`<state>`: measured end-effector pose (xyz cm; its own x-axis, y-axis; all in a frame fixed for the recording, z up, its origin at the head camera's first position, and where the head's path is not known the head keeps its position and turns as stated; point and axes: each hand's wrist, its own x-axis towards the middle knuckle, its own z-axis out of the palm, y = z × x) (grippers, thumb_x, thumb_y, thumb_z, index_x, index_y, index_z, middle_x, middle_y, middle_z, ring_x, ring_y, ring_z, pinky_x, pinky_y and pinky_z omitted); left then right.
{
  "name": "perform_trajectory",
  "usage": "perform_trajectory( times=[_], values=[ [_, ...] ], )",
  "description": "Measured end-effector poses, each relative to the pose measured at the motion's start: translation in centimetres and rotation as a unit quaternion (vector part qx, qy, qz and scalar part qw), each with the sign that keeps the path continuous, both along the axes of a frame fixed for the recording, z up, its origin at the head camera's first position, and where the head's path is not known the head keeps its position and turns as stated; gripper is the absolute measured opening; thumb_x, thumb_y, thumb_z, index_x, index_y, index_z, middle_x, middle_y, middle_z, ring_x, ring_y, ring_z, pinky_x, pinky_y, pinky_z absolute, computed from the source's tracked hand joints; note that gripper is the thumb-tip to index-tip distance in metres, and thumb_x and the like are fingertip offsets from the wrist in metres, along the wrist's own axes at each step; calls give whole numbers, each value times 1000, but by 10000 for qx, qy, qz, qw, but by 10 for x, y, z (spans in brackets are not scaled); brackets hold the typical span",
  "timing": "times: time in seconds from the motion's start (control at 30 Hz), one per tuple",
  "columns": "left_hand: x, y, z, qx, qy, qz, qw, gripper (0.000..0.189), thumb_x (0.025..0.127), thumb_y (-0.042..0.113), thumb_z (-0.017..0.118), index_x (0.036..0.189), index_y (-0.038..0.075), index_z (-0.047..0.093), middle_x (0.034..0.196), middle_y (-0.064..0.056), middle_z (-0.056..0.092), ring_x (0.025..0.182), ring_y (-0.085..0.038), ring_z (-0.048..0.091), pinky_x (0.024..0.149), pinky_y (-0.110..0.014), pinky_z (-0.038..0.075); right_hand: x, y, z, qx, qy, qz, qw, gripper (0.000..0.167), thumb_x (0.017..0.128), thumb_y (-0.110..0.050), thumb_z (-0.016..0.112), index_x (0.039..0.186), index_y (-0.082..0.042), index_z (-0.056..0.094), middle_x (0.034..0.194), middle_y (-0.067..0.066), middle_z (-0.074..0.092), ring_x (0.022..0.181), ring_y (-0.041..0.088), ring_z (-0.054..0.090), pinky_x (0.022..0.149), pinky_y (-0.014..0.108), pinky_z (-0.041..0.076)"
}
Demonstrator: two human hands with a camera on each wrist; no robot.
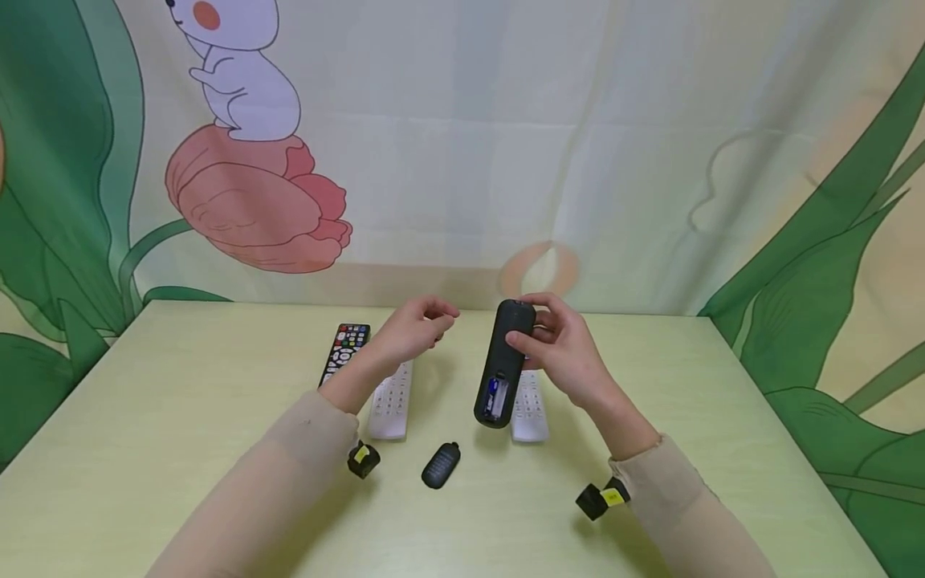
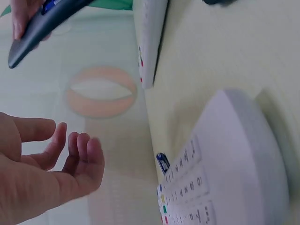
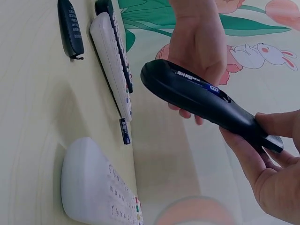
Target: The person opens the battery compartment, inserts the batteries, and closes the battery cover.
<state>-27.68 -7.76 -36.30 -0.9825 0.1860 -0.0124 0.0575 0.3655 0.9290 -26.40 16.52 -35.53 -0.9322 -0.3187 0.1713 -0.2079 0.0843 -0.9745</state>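
My right hand (image 1: 567,353) grips a black remote control (image 1: 506,345) near its upper end, thumb on the back face, which is turned towards me. The battery compartment at its lower end is uncovered, and a blue battery (image 1: 494,399) lies in one side of it. Left of the remote, my left hand (image 1: 415,329) is raised over the table; in the left wrist view its fingers (image 2: 93,161) are loosely bent with nothing between them. The small black battery cover (image 1: 441,466) lies on the table below the hands.
A white remote (image 1: 391,405) lies under my left forearm, beside a black remote with coloured buttons (image 1: 347,347). Another white remote (image 1: 530,413) lies behind the held one. A loose blue battery (image 3: 124,131) rests by the left white remote's far end. A printed curtain (image 1: 462,160) hangs behind the table.
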Motion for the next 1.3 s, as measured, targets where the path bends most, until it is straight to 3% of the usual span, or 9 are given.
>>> perform_trajectory(
  times=[0.13,0.4,0.63,0.83,0.93,1.03,1.1,1.2,1.3],
  values=[
    [-10,-1,-3,-173,-118,66,9998,29,108,10,45,129,-4,58,112,-16,56,92,-26,53,82,-37,53,-1,-2,-1,35,-26,-10,10000,51,94,6,70,140,-2,50,122,26,63,103,32,70,72,43,63],
    [-28,0,-10,-1465,125,78,9891,31,106,12,48,128,-4,63,131,-20,61,105,-29,55,87,-37,49,1,-5,-1,65,-47,56,10000,53,93,6,70,142,-1,49,123,26,63,104,33,69,72,43,63],
    [-43,2,-14,-2626,381,-212,9639,29,101,0,51,123,-9,65,125,-22,65,108,-32,60,96,-42,52,1,-5,-2,70,-36,97,9999,53,94,6,70,142,-1,49,122,26,63,102,33,70,73,43,63],
    [-51,4,-21,-3227,508,-511,9438,31,95,-7,54,123,-11,65,129,-23,65,123,-37,59,107,-43,48,1,-5,-1,61,-4,139,9999,53,93,6,70,142,-1,49,120,26,63,101,32,70,72,44,63],
    [-55,7,-25,-3460,475,-500,9357,29,97,-6,55,123,-11,65,130,-22,64,120,-35,60,107,-42,47,1,-4,-1,48,-11,126,9999,52,93,6,70,141,-2,50,119,25,64,100,32,70,72,44,63],
    [-56,10,-28,-3582,392,-446,9318,23,97,-8,54,116,-9,67,123,-17,67,102,-27,61,97,-38,51,1,-3,-1,18,-24,121,9999,51,93,6,70,140,-3,51,118,24,64,99,31,70,72,45,63],
    [-56,12,-29,-3641,302,-452,9298,16,96,-12,51,98,-6,66,103,-12,65,83,-22,53,80,-32,50,0,-3,-2,9,-16,137,9999,51,93,6,70,140,-4,51,118,24,64,99,31,70,72,45,63],
    [-57,15,-28,-3752,205,-519,9253,28,92,-17,46,76,5,49,76,-4,45,66,-17,38,60,-28,36,0,-2,-1,18,-7,147,9999,51,93,6,70,140,-4,52,118,24,64,99,31,70,72,45,63],
    [-58,18,-29,-3954,235,-569,9164,32,92,-15,46,72,10,41,69,-2,34,61,-16,33,53,-27,31,1,-2,0,37,-3,154,9999,52,93,6,71,140,-2,51,117,24,64,98,31,70,71,45,63]
  ],
)
